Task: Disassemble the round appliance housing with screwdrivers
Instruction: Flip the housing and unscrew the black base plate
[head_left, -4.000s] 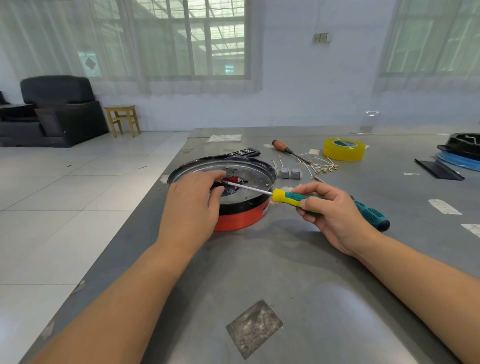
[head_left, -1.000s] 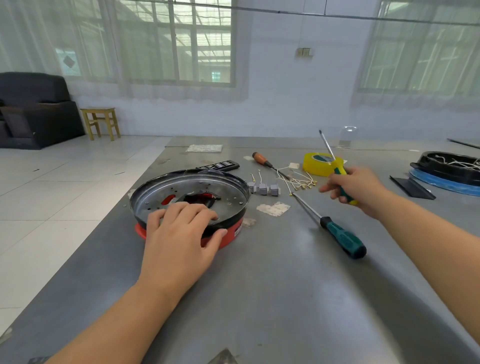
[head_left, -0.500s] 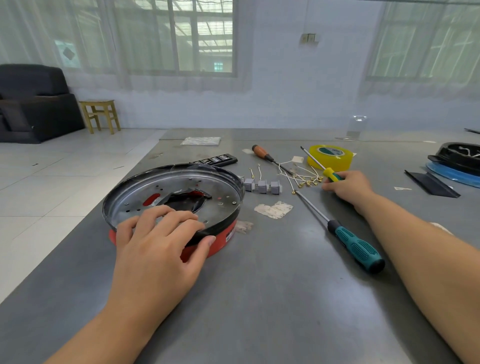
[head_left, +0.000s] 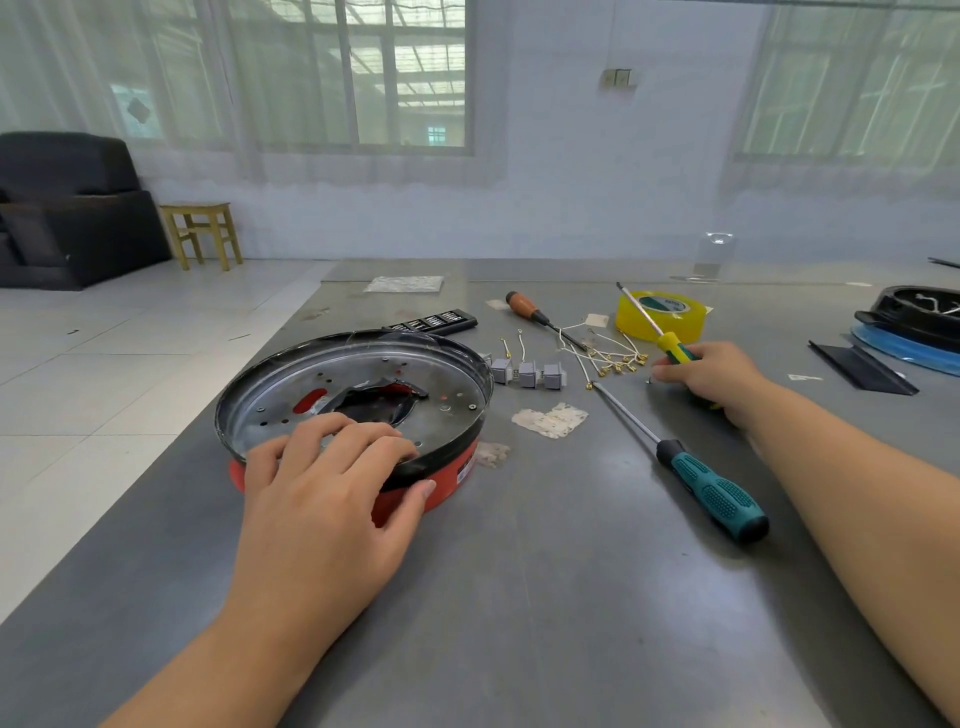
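The round appliance housing (head_left: 441, 374), a metal plate in a black rim over a red base, lies on the grey table (head_left: 545, 597) at centre left. My left hand (head_left: 322, 499) rests on its near rim, fingers spread on the plate and thumb against the red side. My right hand (head_left: 711, 379) is down on the table to the right and grips a yellow-and-green screwdriver (head_left: 670, 345), whose shaft points up and away. A larger teal-handled screwdriver (head_left: 711, 491) lies loose on the table between my arms.
A wooden-handled screwdriver (head_left: 524, 306), a yellow tape roll (head_left: 660, 314), grey switches (head_left: 527, 373) and loose wires with terminals (head_left: 608, 358) lie behind the housing. A bit case (head_left: 431, 322) sits further back. Black and blue parts (head_left: 914, 322) are at far right. The table's left edge is close.
My right hand has left the housing and carried the small screwdriver to the right, down onto the table. My left hand now lies flat on the housing's near rim. The teal screwdriver lies on the table.
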